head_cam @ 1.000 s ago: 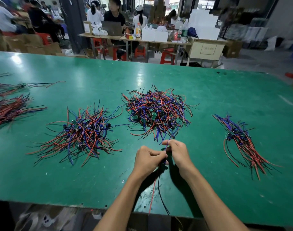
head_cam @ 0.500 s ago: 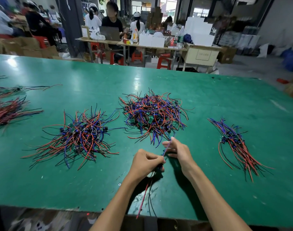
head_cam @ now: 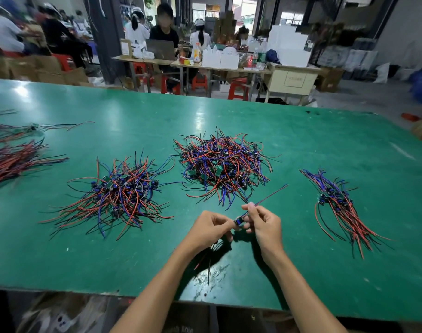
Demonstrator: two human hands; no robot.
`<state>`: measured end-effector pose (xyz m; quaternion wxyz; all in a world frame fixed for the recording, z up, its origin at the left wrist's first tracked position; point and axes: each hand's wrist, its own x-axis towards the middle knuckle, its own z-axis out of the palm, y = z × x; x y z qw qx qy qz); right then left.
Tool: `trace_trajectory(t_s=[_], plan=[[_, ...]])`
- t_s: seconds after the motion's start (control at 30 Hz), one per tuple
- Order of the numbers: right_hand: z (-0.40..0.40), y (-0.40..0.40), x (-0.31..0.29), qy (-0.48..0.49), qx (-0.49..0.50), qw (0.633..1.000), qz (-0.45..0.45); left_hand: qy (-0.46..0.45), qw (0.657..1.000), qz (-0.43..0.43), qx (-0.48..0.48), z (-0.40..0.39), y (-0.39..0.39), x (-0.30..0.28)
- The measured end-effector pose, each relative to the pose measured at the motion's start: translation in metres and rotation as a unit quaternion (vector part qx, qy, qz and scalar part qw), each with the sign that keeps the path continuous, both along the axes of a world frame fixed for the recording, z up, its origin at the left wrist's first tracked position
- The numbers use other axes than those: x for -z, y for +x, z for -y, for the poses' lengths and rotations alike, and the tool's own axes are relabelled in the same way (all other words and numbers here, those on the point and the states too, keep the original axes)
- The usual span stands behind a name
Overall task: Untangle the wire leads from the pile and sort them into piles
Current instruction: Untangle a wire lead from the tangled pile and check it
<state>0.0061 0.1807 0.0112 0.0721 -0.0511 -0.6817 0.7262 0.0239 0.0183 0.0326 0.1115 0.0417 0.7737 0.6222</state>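
Wire lead [head_cam: 260, 202]: one unit, now drawn clear of the tangled pile [head_cam: 223, 165] at 12 o'clock, so ready for sorting. Small blue component, thin red and blue tails. Pinched by left hand [head_cam: 211, 228] and right hand [head_cam: 265, 224] (fingers curled round it). Sorted pile [head_cam: 342, 207] at 3 o'clock; loose pile [head_cam: 118, 195] at 9 o'clock.

Green table [head_cam: 301, 140], red, blue and black wires in tangled pile [head_cam: 223, 164], left pile [head_cam: 118, 195] and right pile [head_cam: 337, 203]; held lead [head_cam: 265, 200] red-blue with blue part; red stools [head_cam: 237, 88] behind.
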Motion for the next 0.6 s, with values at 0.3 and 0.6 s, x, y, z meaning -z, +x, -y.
trace_trajectory(t_s=[0.3, 0.6], plan=[[-0.003, -0.002, -0.005, -0.099, 0.095, 0.990, 0.015, -0.060, 0.997, 0.014, 0.050, 0.017, -0.002, -0.014], [-0.005, -0.006, -0.002, -0.116, 0.179, 0.977, 0.010, 0.162, 0.984, 0.031, -0.069, 0.035, -0.007, 0.003]])
